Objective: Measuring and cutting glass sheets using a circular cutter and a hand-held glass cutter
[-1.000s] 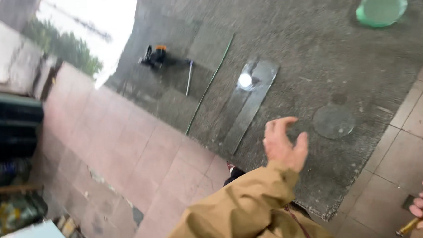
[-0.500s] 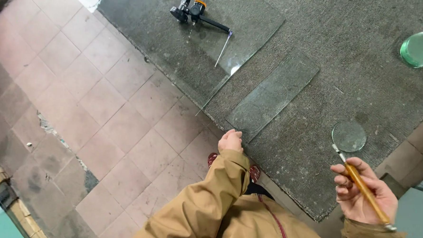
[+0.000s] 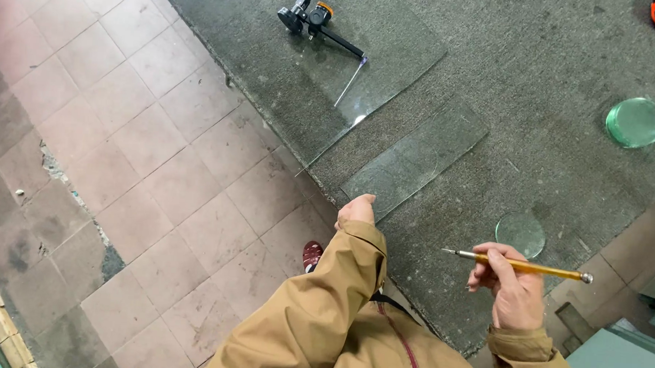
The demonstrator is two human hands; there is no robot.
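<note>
Nearest to me I see both tan sleeves coming up from the bottom edge. My right hand (image 3: pixel 511 288), at about 5 o'clock in the view, is raised above the grey table (image 3: pixel 539 61) with the wrist bent. Its fingers are closed around a thin yellow glass cutter (image 3: pixel 519 265). The tool lies almost level, with the sharp tip toward 9 o'clock and the small ball end toward 3 o'clock.

My left hand (image 3: pixel 356 209) is near the middle, at the end of a bent elbow. It rests at the table edge and touches the near corner of a narrow glass strip (image 3: pixel 417 158). The fingers are curled downward; I cannot tell if they grip the glass or only press on it.

Just beyond the right hand, at about 1 o'clock from it, lies a small clear glass disc (image 3: pixel 520 234). Farther, toward 2 o'clock, lies a greener glass disc (image 3: pixel 636 122). Beyond the strip there is a larger glass sheet (image 3: pixel 369 68), and on it a black circle cutter (image 3: pixel 316 21) with a long arm. At 9 o'clock is the pink tiled floor (image 3: pixel 122 160).
</note>
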